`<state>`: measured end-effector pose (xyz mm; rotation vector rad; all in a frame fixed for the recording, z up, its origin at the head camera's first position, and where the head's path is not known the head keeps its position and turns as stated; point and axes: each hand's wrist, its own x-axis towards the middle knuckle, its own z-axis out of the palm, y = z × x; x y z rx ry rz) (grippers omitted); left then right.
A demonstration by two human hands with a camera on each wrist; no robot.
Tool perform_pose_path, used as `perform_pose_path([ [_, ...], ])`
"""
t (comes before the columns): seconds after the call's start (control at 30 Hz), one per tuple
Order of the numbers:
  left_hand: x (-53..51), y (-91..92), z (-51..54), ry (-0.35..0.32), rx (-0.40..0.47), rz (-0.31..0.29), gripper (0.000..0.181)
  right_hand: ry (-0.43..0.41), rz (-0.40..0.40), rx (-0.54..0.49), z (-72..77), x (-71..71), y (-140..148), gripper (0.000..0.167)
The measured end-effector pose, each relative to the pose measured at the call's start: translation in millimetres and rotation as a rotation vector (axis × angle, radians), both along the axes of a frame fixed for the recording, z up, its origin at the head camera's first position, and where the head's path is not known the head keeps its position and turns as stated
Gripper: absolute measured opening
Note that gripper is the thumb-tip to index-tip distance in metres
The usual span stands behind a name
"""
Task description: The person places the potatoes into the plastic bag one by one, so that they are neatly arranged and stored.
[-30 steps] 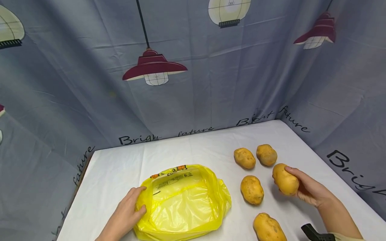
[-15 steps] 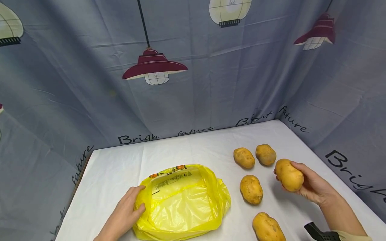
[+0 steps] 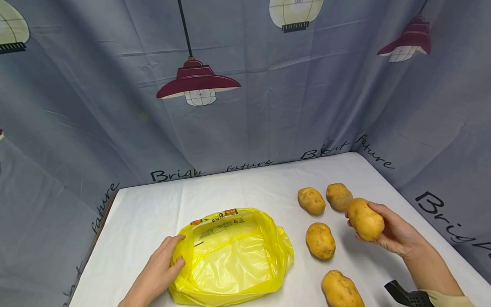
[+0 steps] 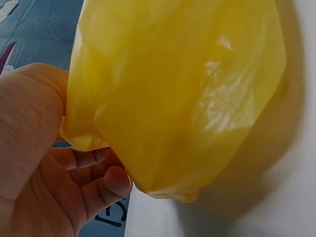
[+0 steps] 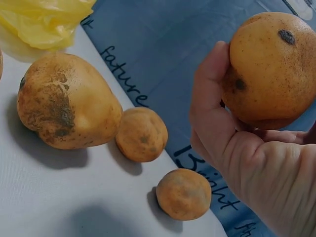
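Note:
A yellow plastic bag [image 3: 230, 268] stands on the white table, its mouth spread wide. My left hand [image 3: 159, 266] grips the bag's left side, thumb toward the near side. In the left wrist view, the yellow film [image 4: 177, 98] covers part of the fingers. My right hand [image 3: 397, 232] holds a potato [image 3: 365, 219] above the table, thumb on top. Dark spots mark that potato [image 5: 276, 69] in the right wrist view. Loose potatoes lie between the bag and the right hand, among them one in the middle [image 3: 320, 241] and one at the near edge [image 3: 342, 290].
Two more potatoes lie farther back, one on the left [image 3: 311, 201] and one on the right [image 3: 339, 196]. A white cloth covers the table [image 3: 145, 217]. Grey curtains [image 3: 249, 128] printed with lamps and lettering hang behind and at both sides.
The held potato has risen slightly, away from the near edge, with the right hand. My left hand and the bag have stayed in place.

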<state>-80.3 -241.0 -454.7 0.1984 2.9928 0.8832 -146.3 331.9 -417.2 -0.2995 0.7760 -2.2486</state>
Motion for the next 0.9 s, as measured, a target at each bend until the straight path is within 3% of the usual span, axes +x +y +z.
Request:
perform_pose_path([
  [0.27,0.1,0.8,-0.3,-0.005,0.005,0.005,0.051,0.041,-0.054,0.093,6.2,-1.7,-6.2,0.044],
  [0.5,1.4,0.6,-0.8,0.0,0.006,0.002,0.05,0.089,-0.046,0.18,18.7,-10.5,-22.7,0.037],
  [0.6,2.2,0.7,-2.3,0.003,0.009,0.0,0.05,0.12,-0.056,0.293,26.1,-14.0,-32.8,0.033],
  [0.73,2.7,0.5,-3.6,0.01,0.01,-0.004,0.05,0.155,-0.12,0.522,34.1,-16.8,-50.6,0.026],
  [0.9,0.7,1.1,-3.3,-0.001,0.014,-0.009,0.05,0.168,-0.147,0.7,39.5,-21.2,-73.9,0.038],
])
